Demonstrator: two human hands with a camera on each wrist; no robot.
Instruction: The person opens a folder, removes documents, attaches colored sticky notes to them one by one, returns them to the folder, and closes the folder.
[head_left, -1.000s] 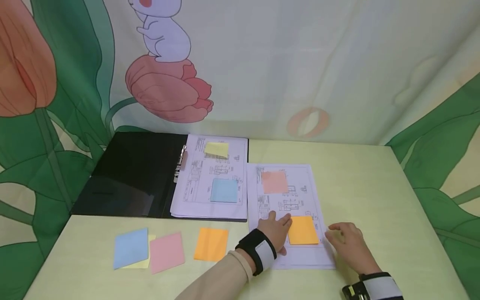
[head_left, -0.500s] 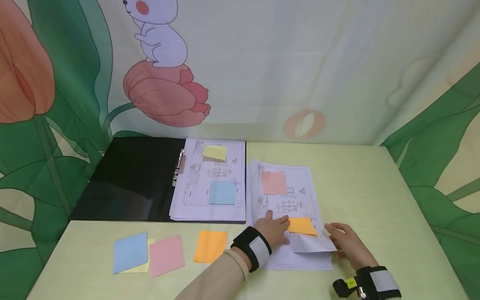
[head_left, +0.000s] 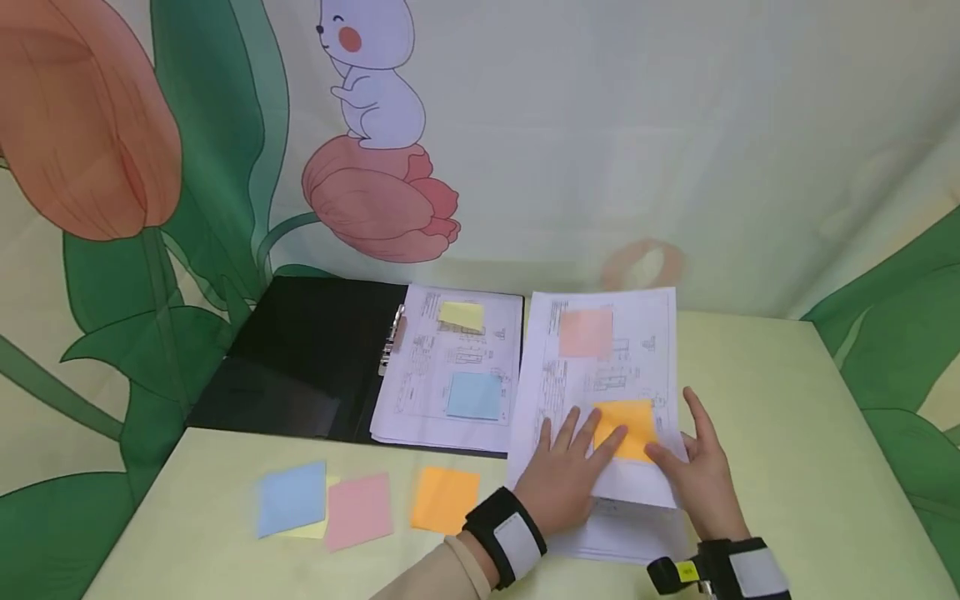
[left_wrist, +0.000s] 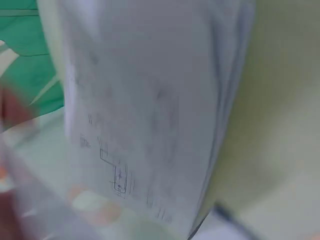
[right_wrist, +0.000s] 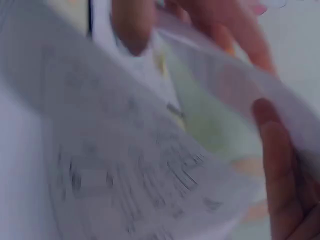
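Head view, nearest stuff first: both wrists have black wristbands (head_left: 506, 537) on, and the lower sheets (head_left: 626, 537) poke out flat on the counter (head_left: 780, 408) just past them. Off to the left there's a loose row: blue note (head_left: 291, 498) lapped over a yellow note (head_left: 313, 529), then a pink note (head_left: 360, 512) and an orange note (head_left: 446, 498).

Now the hands. Left hand (head_left: 558, 479) is spread on top of the top sheet (head_left: 581, 387), fingertips reaching onto the orange sticky (head_left: 639, 423) stuck there. Right hand (head_left: 701, 475) is pinching the sheet's right edge, thumb on the front right by that sticky, index finger pointing up past the edge. So the sheet sits between the two hands, near end raised off the ones below. Right wrist cam shows that gap too, pretty blurry though.

Further up the sheet is a pink sticky (head_left: 587, 333). Left of it, the black binder (head_left: 315, 354) lies folded out flat, and behind everything hangs the rabbit-and-tulip curtain (head_left: 562, 142).
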